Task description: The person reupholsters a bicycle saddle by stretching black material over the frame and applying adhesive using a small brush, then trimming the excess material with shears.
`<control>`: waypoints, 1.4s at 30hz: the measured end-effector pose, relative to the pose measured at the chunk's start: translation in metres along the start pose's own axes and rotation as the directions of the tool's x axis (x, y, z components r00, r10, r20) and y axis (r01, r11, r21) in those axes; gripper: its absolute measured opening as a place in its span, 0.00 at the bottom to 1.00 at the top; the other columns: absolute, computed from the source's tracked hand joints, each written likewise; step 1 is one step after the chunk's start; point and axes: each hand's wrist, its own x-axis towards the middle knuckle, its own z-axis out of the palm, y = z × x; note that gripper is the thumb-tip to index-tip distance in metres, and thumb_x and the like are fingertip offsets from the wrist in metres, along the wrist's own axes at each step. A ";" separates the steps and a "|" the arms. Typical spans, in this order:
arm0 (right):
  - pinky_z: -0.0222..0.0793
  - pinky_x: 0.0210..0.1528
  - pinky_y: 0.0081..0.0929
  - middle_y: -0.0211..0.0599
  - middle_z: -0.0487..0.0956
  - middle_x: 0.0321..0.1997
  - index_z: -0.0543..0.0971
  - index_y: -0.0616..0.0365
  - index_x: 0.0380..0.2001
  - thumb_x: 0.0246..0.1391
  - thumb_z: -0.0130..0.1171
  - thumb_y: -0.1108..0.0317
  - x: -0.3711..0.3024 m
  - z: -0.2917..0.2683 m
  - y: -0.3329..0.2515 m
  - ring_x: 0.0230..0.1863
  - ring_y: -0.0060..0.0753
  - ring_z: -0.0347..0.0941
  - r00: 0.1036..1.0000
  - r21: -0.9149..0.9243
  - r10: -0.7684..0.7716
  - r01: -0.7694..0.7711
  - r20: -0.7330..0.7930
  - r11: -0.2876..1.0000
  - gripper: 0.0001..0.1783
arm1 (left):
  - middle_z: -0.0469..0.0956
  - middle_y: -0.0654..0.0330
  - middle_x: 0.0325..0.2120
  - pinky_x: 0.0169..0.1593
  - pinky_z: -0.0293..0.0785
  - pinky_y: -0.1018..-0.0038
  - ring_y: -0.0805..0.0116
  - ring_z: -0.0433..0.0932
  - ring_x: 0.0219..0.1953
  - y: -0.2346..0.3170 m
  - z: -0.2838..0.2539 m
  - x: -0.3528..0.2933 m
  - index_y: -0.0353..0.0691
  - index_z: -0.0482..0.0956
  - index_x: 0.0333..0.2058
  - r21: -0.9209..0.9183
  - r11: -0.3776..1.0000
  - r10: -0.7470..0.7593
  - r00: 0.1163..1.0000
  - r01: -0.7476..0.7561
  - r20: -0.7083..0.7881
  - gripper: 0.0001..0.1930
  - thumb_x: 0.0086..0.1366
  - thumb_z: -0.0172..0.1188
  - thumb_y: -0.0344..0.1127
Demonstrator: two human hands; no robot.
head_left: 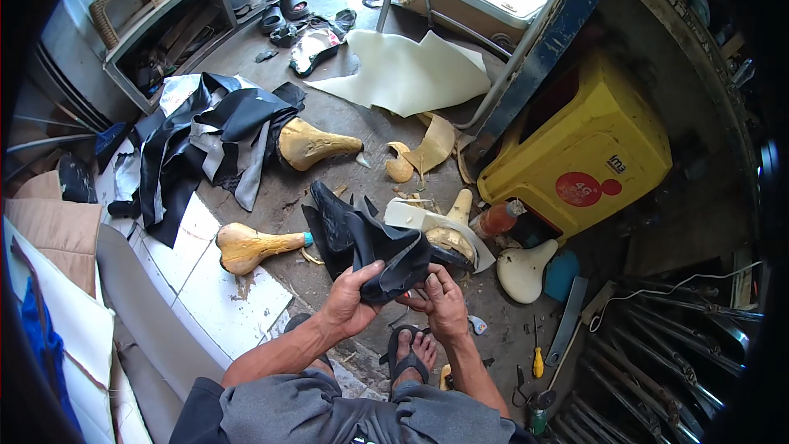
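Observation:
A black leatherette piece (394, 255), folded and shaped like a bicycle saddle cover, is held up in front of me. My left hand (352, 302) grips its lower left edge, thumb on top. The fingers of my right hand (444, 302) are closed at its lower right edge; a small reddish bit shows by them, too hidden to name. Left of the cover lies a yellow foam bicycle saddle (255, 248) with a blue-green tip. Beyond it is another yellow saddle (316, 145). Just right of the cover, a saddle with pale foam (450, 240) lies among offcuts.
Black and silver leatherette scraps (222, 127) are heaped on the left. A cream foam sheet (403, 74) lies farther off. On the right are a yellow plastic stool (588, 148), a cream saddle (526, 271), a yellow-handled screwdriver (538, 353) and metal tubes (649, 370). Someone's feet (289, 6) show at the back.

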 end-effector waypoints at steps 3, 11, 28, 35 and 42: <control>0.83 0.54 0.39 0.40 0.78 0.52 0.72 0.63 0.57 0.70 0.57 0.61 0.003 -0.001 0.001 0.54 0.29 0.77 0.997 -0.043 -0.029 0.026 -0.071 0.999 0.20 | 0.79 0.54 0.52 0.61 0.77 0.62 0.61 0.80 0.53 -0.005 -0.002 0.003 0.35 0.67 0.61 0.098 0.989 0.114 0.992 -0.109 -0.053 0.21 0.75 0.55 0.36; 0.79 0.40 0.21 0.39 0.81 0.44 0.72 0.65 0.55 0.57 0.72 0.67 0.011 0.019 -0.003 0.42 0.24 0.79 0.961 -0.566 -0.172 0.019 -0.217 0.824 0.27 | 0.71 0.58 0.59 0.64 0.73 0.64 0.66 0.74 0.60 -0.015 -0.002 0.004 0.41 0.61 0.66 0.256 0.935 0.269 0.961 -0.246 -0.059 0.24 0.76 0.55 0.34; 0.79 0.44 0.30 0.44 0.84 0.42 0.83 0.63 0.48 0.56 0.68 0.70 -0.006 -0.005 -0.027 0.41 0.35 0.84 0.872 -0.859 -0.487 0.213 -0.048 0.466 0.16 | 0.78 0.53 0.48 0.51 0.77 0.61 0.54 0.79 0.49 0.014 0.039 -0.016 0.43 0.83 0.45 0.567 -0.598 0.273 0.521 -0.567 0.809 0.17 0.57 0.72 0.29; 0.79 0.44 0.23 0.39 0.84 0.42 0.84 0.65 0.49 0.57 0.68 0.72 -0.009 0.001 -0.029 0.41 0.26 0.82 0.960 -0.813 -0.273 0.204 0.057 0.546 0.17 | 0.77 0.53 0.44 0.45 0.79 0.64 0.55 0.79 0.44 0.006 0.001 0.005 0.44 0.84 0.45 0.689 -0.479 0.331 0.614 -0.544 0.716 0.16 0.56 0.71 0.29; 0.78 0.44 0.23 0.38 0.84 0.41 0.84 0.65 0.49 0.57 0.68 0.73 -0.007 0.005 -0.026 0.42 0.24 0.81 0.974 -0.770 -0.221 0.184 0.057 0.611 0.16 | 0.74 0.51 0.40 0.47 0.75 0.61 0.51 0.75 0.43 0.006 -0.006 0.004 0.37 0.81 0.43 0.670 -0.492 0.268 0.635 -0.556 0.724 0.14 0.57 0.64 0.23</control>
